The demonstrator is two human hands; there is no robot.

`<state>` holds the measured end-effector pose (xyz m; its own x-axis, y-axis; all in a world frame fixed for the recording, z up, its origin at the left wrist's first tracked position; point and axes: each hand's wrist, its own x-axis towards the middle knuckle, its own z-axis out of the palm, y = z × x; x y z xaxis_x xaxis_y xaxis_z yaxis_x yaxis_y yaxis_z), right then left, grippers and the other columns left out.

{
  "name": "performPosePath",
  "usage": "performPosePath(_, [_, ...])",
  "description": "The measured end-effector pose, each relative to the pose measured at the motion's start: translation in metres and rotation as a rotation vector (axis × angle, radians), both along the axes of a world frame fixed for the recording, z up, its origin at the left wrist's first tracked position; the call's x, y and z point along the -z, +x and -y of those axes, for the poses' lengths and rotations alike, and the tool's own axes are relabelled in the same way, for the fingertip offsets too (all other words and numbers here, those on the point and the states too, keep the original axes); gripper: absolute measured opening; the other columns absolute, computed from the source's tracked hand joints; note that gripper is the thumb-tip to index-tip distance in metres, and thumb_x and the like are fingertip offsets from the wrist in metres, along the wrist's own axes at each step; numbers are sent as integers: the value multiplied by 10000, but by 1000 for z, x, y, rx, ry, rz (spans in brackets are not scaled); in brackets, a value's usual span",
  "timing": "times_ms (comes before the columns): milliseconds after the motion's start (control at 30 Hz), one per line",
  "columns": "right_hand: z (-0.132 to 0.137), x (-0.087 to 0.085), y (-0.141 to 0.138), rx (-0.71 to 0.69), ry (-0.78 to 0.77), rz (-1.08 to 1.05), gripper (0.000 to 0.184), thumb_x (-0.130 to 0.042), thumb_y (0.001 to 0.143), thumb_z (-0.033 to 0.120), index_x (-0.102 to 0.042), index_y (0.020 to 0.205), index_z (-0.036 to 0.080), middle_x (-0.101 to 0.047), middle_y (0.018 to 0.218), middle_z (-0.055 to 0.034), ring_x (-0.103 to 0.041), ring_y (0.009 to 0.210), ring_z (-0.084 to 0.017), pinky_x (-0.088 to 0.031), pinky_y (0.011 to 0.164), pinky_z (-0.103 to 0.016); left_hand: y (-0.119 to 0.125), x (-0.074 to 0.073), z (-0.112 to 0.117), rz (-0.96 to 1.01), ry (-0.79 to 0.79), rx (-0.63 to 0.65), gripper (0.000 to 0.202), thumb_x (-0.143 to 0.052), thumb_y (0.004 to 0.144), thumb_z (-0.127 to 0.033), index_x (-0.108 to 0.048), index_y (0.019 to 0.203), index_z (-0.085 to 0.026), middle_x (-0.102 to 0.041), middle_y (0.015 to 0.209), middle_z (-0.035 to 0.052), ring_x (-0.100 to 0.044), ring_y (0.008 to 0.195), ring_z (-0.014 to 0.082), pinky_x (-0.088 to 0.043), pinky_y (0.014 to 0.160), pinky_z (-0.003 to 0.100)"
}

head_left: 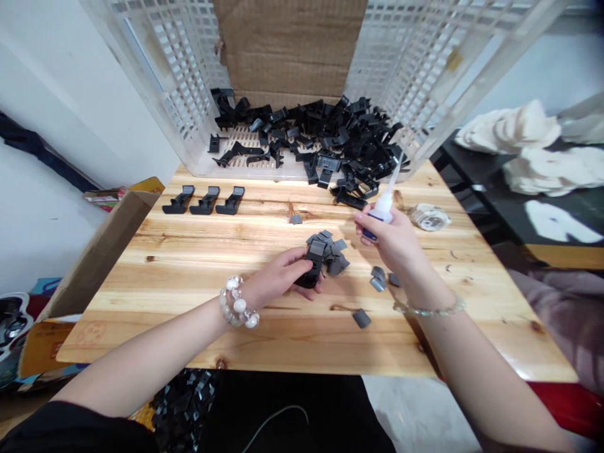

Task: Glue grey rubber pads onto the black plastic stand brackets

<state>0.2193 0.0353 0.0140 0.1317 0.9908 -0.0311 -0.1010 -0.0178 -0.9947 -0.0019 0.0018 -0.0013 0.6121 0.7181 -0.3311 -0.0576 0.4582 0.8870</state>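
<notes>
My left hand (287,274) is closed on a black plastic clip (311,267) with a grey pad on its upper end, held just above the wooden table. Behind it lies a pile of small grey pads (336,255). In my right hand (394,233) is a white glue bottle (383,204) with a long thin nozzle, tilted so the nozzle points up and away. Several loose grey pads, such as one near the front (362,318), are scattered around. Three black clips (204,201) stand in a row at the left.
A white plastic crate (189,148), tipped toward me, holds a heap of black clips (325,126) that spills onto the table (189,277). A roll of tape (429,217) lies at the right. Cardboard boxes (99,251) stand left of the table; white pieces (542,145) sit on a dark table.
</notes>
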Motion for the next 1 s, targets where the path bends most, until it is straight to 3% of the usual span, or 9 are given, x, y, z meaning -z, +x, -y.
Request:
performPosePath(167, [-12,11,16,80,-35,-43,275,-772,623,250,-522,723,191,-508,562,23,-423,484,-78,-289,385,-192,-1,-5,-2,-1,6,-42,223,-534,874,-328,-584,968,-133,-665,850,75,-666,711,171,-574,596,293])
performPosePath(300, [-13,13,18,76,-48,-64,269,-763,619,234,-519,721,187,-515,566,22,-423,476,-73,-290,381,-187,-5,-10,-11,-52,93,-147,184,-446,888,-311,-546,885,-157,-655,752,51,-666,696,183,-567,627,307])
performPosePath(500, [-11,14,14,55,-59,-82,310,-772,607,237,-494,736,190,-500,561,27,-432,470,-73,-284,381,-180,-24,-1,-43,-590,658,-268,255,-380,900,-301,-578,913,-140,-658,837,73,-643,796,197,-527,785,332])
performPosePath(633, [-11,14,14,42,-69,-92,348,-793,586,243,-483,734,193,-487,557,32,-436,474,-76,-281,375,-178,-45,5,-64,-785,753,-341,327,-428,898,-308,-571,1089,-85,-643,912,120,-617,883,258,-475,884,424])
performPosePath(733, [-12,15,14,36,-70,-99,345,-796,586,241,-491,737,191,-494,566,29,-449,495,-84,-285,376,-175,-55,-4,-64,-986,942,-420,418,-476,894,-306,-503,1236,-68,-604,1094,178,-556,1076,317,-389,1003,477])
performPosePath(833, [-11,16,13,30,-72,-110,329,-791,597,239,-497,737,186,-500,568,26,-448,500,-82,-284,384,-174,-55,-16,-52,-1276,1168,-305,285,-425,936,-319,-605,1050,-129,-620,1034,142,-581,1026,306,-446,930,423])
performPosePath(900, [-12,17,13,25,-82,-130,324,-789,597,233,-502,738,182,-513,588,21,-455,513,-79,-281,392,-171,-51,-18,-43,-1420,1196,-149,284,-394,953,-313,-630,898,-164,-629,920,108,-616,901,281,-489,806,381])
performPosePath(1000, [-12,19,12,21,-98,-148,315,-784,595,224,-513,748,176,-527,609,17,-453,516,-71,-272,397,-166,-44,-11,-36,-1527,1214,-38,263,-396,947,-263,-638,935,-161,-627,962,118,-619,904,285,-497,767,370])
